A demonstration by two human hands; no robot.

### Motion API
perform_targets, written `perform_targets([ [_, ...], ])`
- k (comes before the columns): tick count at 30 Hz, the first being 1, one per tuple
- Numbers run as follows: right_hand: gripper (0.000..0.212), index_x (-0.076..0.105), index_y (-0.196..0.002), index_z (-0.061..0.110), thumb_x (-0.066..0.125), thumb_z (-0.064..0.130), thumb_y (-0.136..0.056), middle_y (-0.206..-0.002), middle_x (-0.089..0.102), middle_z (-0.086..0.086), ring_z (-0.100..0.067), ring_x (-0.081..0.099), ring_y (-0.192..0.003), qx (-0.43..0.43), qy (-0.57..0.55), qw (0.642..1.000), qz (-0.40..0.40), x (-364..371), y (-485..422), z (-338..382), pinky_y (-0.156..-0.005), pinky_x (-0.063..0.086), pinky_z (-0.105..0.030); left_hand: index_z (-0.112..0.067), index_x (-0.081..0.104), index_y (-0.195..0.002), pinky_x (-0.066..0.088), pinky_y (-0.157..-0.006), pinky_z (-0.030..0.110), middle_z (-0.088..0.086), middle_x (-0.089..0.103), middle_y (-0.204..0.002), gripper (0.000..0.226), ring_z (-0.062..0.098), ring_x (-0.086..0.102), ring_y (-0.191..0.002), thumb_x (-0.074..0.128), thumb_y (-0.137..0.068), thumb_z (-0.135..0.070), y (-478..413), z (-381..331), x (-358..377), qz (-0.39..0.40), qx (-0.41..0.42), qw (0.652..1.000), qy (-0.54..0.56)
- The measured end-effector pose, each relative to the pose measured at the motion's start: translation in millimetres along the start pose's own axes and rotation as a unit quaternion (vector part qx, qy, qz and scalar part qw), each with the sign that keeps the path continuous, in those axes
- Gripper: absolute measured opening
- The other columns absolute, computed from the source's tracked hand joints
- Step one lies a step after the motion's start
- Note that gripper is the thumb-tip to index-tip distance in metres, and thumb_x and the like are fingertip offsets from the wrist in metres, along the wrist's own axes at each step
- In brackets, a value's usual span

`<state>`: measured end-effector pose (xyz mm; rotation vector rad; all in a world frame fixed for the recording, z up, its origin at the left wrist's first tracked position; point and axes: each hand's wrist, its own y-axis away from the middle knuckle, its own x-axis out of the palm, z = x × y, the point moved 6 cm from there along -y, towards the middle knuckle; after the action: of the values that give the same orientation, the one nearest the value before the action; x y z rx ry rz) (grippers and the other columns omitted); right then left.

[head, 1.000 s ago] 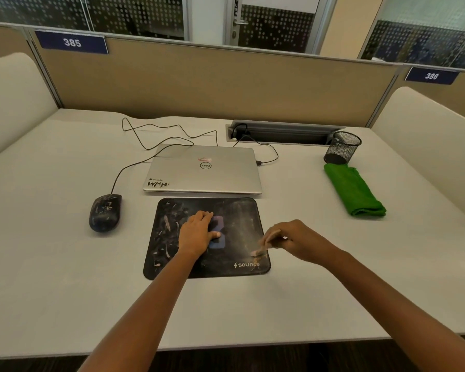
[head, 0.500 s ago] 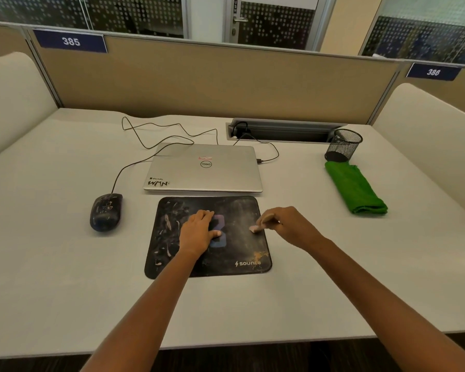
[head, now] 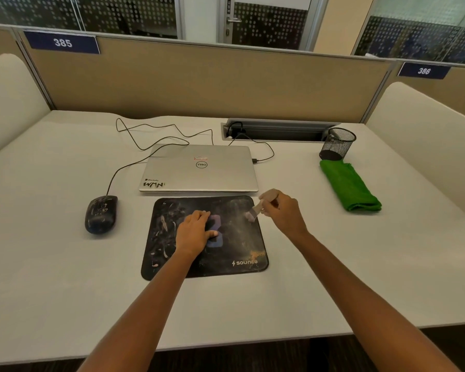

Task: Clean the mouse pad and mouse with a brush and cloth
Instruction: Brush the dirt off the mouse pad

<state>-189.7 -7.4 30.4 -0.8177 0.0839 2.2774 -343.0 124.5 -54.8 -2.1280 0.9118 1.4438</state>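
A dusty black mouse pad (head: 242,248) lies on the desk in front of the laptop. My left hand (head: 195,233) rests flat on its middle, fingers spread. My right hand (head: 282,213) grips a small brush (head: 254,212), its bristles touching the pad's far right corner. A dirty black wired mouse (head: 101,214) sits on the desk to the left of the pad. A folded green cloth (head: 348,185) lies to the far right.
A closed silver laptop (head: 200,169) sits just behind the pad, with cables running to a desk cable tray (head: 277,130). A black mesh pen cup (head: 337,145) stands behind the cloth. Beige partitions enclose the white desk (head: 51,264).
My right hand has swept the brush from the pad's near right corner up along its right side to the far right corner. My left hand has stayed on the pad.
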Motion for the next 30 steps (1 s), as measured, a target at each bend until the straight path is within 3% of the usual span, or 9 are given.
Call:
perform_targets([
  [4,0.018,0.063,-0.098,-0.003,0.049,0.004,-0.09,-0.088,0.064,-0.014,-0.03,0.066,-0.084,0.047,0.003,0.999,0.014,-5.8,7.4,-14.1,-0.075,0.057,-0.035,-0.016,0.031,-0.144,0.031,-0.11,0.033,0.006,0.036,-0.146,0.056,0.023,0.036,-0.133,0.048,-0.094,-0.035,0.5,0.4,0.3,0.0,-0.002,1.0,-0.004],
  [7,0.017,0.065,-0.093,-0.001,0.049,0.003,-0.087,-0.084,0.065,-0.014,-0.018,0.064,-0.065,0.07,0.035,0.996,0.04,-13.2,18.5,-21.0,-0.064,0.055,-0.02,-0.015,0.032,-0.143,0.033,-0.109,0.033,0.006,0.037,-0.145,0.056,0.023,0.037,-0.132,0.05,-0.094,-0.035,0.0,0.0,-0.1,-0.002,-0.001,1.0,-0.003],
  [12,0.015,0.065,-0.09,-0.002,0.052,0.004,-0.087,-0.085,0.068,-0.019,-0.027,0.067,-0.072,0.1,0.036,0.993,0.053,-22.9,29.9,-22.6,-0.073,0.058,-0.035,-0.015,0.032,-0.143,0.033,-0.11,0.033,0.006,0.037,-0.144,0.055,0.023,0.037,-0.132,0.049,-0.094,-0.034,-0.1,0.1,0.2,-0.002,-0.001,1.0,-0.005],
  [15,0.011,0.064,-0.089,0.002,0.053,0.002,-0.086,-0.082,0.066,-0.016,-0.023,0.066,-0.07,0.082,-0.012,0.997,-0.006,-26.2,27.3,-12.9,-0.064,0.057,-0.021,-0.015,0.032,-0.143,0.032,-0.111,0.033,0.006,0.037,-0.145,0.055,0.023,0.037,-0.132,0.048,-0.095,-0.033,0.0,-0.4,0.1,-0.002,-0.001,1.0,-0.01],
  [17,0.011,0.063,-0.092,0.0,0.053,0.002,-0.087,-0.082,0.065,-0.014,-0.025,0.066,-0.074,0.069,-0.026,0.997,-0.026,-20.4,29.3,-9.2,-0.065,0.057,-0.024,-0.015,0.032,-0.143,0.032,-0.111,0.033,0.006,0.037,-0.145,0.054,0.023,0.037,-0.133,0.048,-0.095,-0.032,0.7,-0.7,-0.2,-0.003,-0.002,1.0,-0.012],
  [19,0.013,0.062,-0.096,-0.002,0.053,0.004,-0.089,-0.084,0.064,-0.013,-0.027,0.066,-0.078,0.073,-0.024,0.997,-0.023,-12.9,35.0,-12.3,-0.069,0.057,-0.028,-0.015,0.031,-0.143,0.031,-0.111,0.033,0.007,0.036,-0.146,0.054,0.023,0.036,-0.133,0.048,-0.095,-0.032,1.2,-0.7,-0.1,-0.002,-0.003,1.0,-0.01],
  [24,0.011,0.063,-0.088,0.0,0.053,0.005,-0.089,-0.079,0.063,-0.013,-0.022,0.066,-0.068,0.121,-0.028,0.992,0.003,-18.8,50.1,-30.5,-0.058,0.056,-0.018,-0.015,0.032,-0.143,0.031,-0.112,0.034,0.007,0.036,-0.145,0.054,0.024,0.036,-0.133,0.048,-0.095,-0.032,1.4,-1.5,-0.6,0.001,-0.003,1.0,-0.007],
  [27,0.009,0.061,-0.084,0.003,0.054,0.006,-0.088,-0.077,0.064,-0.012,-0.018,0.065,-0.063,0.135,-0.028,0.99,0.03,-25.3,52.8,-30.1,-0.063,0.058,-0.027,-0.014,0.032,-0.143,0.031,-0.113,0.035,0.007,0.036,-0.146,0.054,0.025,0.036,-0.133,0.049,-0.095,-0.032,1.6,-1.4,-1.2,0.008,-0.009,1.0,-0.008],
  [30,0.012,0.063,-0.091,-0.002,0.053,0.006,-0.088,-0.079,0.064,-0.014,-0.028,0.067,-0.07,0.114,-0.03,0.993,-0.01,-31.1,48.9,-19.3,-0.071,0.059,-0.035,-0.014,0.031,-0.144,0.031,-0.113,0.036,0.008,0.034,-0.147,0.054,0.025,0.035,-0.134,0.047,-0.095,-0.032,2.2,-3.8,-1.8,0.011,-0.013,1.0,-0.013],
])
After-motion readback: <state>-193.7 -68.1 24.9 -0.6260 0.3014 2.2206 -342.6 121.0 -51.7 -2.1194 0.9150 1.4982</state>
